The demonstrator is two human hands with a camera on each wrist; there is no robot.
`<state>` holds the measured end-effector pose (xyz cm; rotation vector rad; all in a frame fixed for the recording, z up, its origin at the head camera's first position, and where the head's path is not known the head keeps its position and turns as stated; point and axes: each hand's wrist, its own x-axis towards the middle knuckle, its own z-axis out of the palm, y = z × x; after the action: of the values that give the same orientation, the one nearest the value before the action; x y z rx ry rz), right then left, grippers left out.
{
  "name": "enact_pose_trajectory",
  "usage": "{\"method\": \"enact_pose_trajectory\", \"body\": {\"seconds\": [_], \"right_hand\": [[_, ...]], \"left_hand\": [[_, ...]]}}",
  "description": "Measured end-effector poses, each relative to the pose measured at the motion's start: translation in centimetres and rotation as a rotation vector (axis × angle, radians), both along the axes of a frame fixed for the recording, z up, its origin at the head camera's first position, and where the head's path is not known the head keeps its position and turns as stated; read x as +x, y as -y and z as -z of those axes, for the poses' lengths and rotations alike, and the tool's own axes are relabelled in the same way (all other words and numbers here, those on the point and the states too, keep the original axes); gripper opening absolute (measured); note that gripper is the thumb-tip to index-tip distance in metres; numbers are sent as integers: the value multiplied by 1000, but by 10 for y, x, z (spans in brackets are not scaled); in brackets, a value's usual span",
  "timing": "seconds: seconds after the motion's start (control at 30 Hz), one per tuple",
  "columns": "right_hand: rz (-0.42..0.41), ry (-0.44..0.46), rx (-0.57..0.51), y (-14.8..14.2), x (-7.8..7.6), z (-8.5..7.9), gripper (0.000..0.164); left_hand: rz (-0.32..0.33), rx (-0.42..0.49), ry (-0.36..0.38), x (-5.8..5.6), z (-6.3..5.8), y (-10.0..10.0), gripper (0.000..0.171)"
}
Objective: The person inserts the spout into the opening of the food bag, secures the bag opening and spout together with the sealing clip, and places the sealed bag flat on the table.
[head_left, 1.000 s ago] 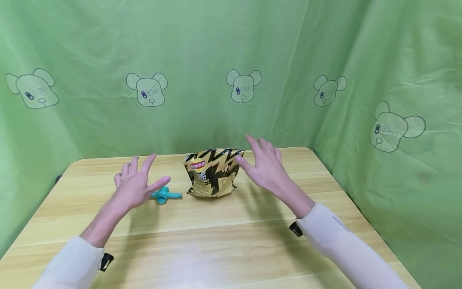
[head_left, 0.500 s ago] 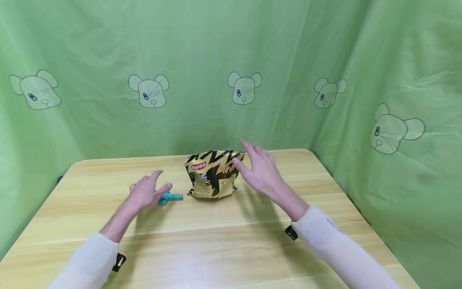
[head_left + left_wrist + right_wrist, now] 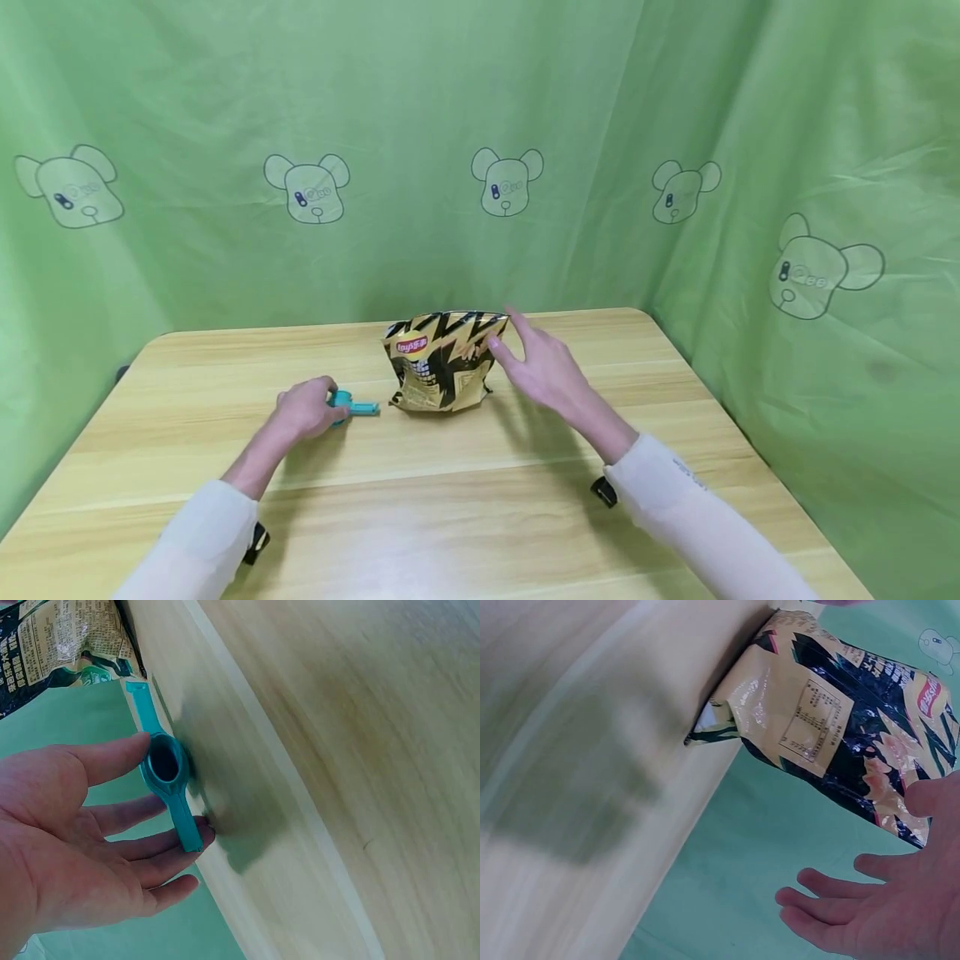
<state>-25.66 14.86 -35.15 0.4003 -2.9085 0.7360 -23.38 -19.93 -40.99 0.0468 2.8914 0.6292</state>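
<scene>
"Your left hand pinches the clip; your right hand is spread. Handling?"

"Clip: likely light, stiff; hold its middle. Bag: probably soft, slippery; take its top corner."

"And where?"

"Clip's between your left thumb and fingers, left of the bag; right hand, bag's right edge."

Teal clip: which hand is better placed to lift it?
Probably left: the left hand has thumb and fingers around the teal clip, while the right hand is beside the chip bag.
</scene>
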Motion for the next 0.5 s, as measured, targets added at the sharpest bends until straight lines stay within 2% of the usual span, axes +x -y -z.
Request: {"method": "enact_pose_trajectory", "body": {"seconds": [0.3, 0.5], "right_hand": [[33, 143, -53, -7, 3, 17, 75], [61, 201, -80, -12, 3, 32, 72]], "left_hand": [[-27, 103, -42, -1, 3, -2, 43], [-41, 149, -80, -2, 8, -2, 35]]}}
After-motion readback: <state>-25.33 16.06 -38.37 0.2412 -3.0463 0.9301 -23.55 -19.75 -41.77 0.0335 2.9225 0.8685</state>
